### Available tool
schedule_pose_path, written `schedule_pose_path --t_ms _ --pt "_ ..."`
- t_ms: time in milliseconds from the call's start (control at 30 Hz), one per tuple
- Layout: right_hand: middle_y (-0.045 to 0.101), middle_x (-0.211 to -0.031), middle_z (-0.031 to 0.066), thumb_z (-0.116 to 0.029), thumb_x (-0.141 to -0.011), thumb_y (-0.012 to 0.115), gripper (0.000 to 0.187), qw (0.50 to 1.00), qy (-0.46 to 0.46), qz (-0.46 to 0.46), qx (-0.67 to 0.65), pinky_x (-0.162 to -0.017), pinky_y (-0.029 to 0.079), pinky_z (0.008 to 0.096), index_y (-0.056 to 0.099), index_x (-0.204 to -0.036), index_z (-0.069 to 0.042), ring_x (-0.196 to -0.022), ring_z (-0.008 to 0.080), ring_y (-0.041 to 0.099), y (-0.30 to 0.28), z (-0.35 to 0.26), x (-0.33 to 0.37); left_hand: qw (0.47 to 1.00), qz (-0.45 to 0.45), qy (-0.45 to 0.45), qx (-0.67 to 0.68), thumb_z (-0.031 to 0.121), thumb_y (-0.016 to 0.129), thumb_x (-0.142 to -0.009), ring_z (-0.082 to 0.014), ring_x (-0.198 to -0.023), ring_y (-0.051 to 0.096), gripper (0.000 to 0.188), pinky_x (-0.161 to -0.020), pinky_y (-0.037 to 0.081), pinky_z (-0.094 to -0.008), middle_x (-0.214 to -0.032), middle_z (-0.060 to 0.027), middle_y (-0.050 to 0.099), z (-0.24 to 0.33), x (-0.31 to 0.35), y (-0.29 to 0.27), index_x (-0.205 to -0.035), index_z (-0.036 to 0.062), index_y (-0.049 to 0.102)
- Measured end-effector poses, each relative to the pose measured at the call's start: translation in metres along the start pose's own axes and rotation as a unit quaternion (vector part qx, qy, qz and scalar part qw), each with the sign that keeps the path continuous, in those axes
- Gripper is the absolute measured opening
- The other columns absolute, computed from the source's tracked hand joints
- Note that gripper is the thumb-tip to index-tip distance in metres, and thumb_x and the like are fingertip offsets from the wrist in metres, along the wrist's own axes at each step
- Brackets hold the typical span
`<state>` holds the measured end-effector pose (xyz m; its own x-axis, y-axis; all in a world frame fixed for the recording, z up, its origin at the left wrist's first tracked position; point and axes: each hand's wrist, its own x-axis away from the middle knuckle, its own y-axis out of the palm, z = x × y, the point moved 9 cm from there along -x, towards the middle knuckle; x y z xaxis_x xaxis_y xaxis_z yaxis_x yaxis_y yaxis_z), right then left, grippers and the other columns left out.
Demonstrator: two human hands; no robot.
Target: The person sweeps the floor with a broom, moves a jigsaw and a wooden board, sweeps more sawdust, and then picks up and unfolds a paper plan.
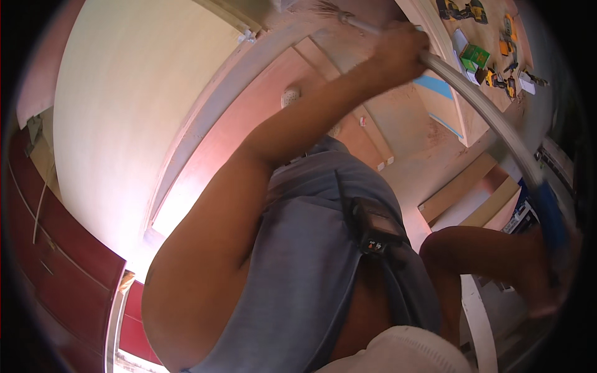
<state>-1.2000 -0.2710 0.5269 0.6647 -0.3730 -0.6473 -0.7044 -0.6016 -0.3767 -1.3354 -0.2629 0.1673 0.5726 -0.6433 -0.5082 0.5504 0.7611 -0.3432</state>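
So, left to right: at 8 to 9 o'clock there are glossy dark red panels (pixel 68 267) with thin pale lines across them, then a big smooth cream panel (pixel 137 112) at 10. A pinkish board (pixel 249 112) sits at 11, and near 12 there's a pale rounded thing (pixel 290 97) dotted with holes.

Up at 12 are the thin, wiry bristles (pixel 326 8) of a broom-like tool (pixel 488 109), whose pale grey shaft runs from there to about 3. The person has on a grey-blue garment (pixel 298 248), and toward 4, close to the middle, a boxy dark device (pixel 376 227) hangs on it, with tiny white marks and a red one. The left hand (pixel 401 56), at 1, is wrapped tight around the shaft near the bristles.

Flat brown boards (pixel 460 193) lie around 3. Out at 2 there's a green box (pixel 474 56) with pale printing on it, contents hidden, beside yellow-and-black power tools (pixel 500 82). The shaft ends in a blue section (pixel 552 214) at 3, and the right hand (pixel 541 283), toward 4, is right at its lower end, but it's too dark and blurry to tell whether the fingers are closed.
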Motion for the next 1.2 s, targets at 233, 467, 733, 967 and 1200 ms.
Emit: schedule_pose_path --t_ms 233,467,733,967,1200 --pt "0.061 -0.074 0.0112 -0.002 -0.082 0.070 0.015 0.950 0.308 0.008 0.049 -0.065 0.044 0.0311 0.055 -0.079 -0.002 -0.067 0.0172 0.055 0.045 0.070 0.157 0.926 -0.371 -0.059 0.044 0.016 0.076 -0.069 -0.0386 -0.088 0.070 0.022 -0.085 0.055 -0.0479 -0.089 -0.0196 0.071 -0.095 0.119 0.130 -0.090 0.0095 0.074" --pt "0.056 -0.061 0.0051 -0.015 -0.082 0.072 0.020 0.951 0.272 -0.040 0.142 -0.055 0.038 0.0289 0.058 -0.070 -0.007 -0.057 0.0157 0.051 -0.007 0.008 0.151 0.888 -0.429 -0.022 0.165 0.025 0.083 -0.075 -0.0367 -0.093 0.067 0.028 -0.082 0.053 -0.0449 -0.093 -0.0137 0.068 0.052 0.166 0.205 -0.092 0.0074 0.071" --pt "0.062 -0.068 0.0030 -0.022 -0.081 0.071 0.018 0.806 0.228 -0.111 0.535 -0.054 0.043 0.0288 0.059 -0.075 -0.010 -0.057 0.0191 0.059 -0.068 -0.024 0.162 0.942 -0.320 0.036 0.092 0.006 0.078 -0.074 -0.0370 -0.100 0.063 0.025 -0.085 0.051 -0.0457 -0.093 -0.0118 0.066 0.058 0.106 0.090 -0.095 0.0081 0.066" --pt "0.061 -0.073 0.0107 -0.004 -0.072 0.077 0.020 0.938 0.282 -0.044 -0.197 -0.065 0.049 0.0359 0.057 -0.076 -0.003 -0.068 0.0250 0.063 -0.024 0.130 0.251 0.925 -0.350 -0.116 -0.091 0.024 0.083 -0.083 -0.0352 -0.074 0.069 0.028 -0.066 0.053 -0.0434 -0.085 -0.0180 0.070 -0.068 0.149 0.086 -0.082 0.0010 0.067" --pt "0.059 -0.071 0.0092 -0.006 -0.071 0.074 0.015 0.929 0.364 -0.072 0.000 -0.058 0.041 0.0350 0.059 -0.075 -0.003 -0.061 0.0257 0.058 -0.130 0.085 0.297 0.895 -0.442 -0.004 0.057 0.025 0.082 -0.082 -0.0351 -0.079 0.068 0.028 -0.074 0.054 -0.0447 -0.080 -0.0164 0.068 0.041 0.222 0.276 -0.077 0.0012 0.068"
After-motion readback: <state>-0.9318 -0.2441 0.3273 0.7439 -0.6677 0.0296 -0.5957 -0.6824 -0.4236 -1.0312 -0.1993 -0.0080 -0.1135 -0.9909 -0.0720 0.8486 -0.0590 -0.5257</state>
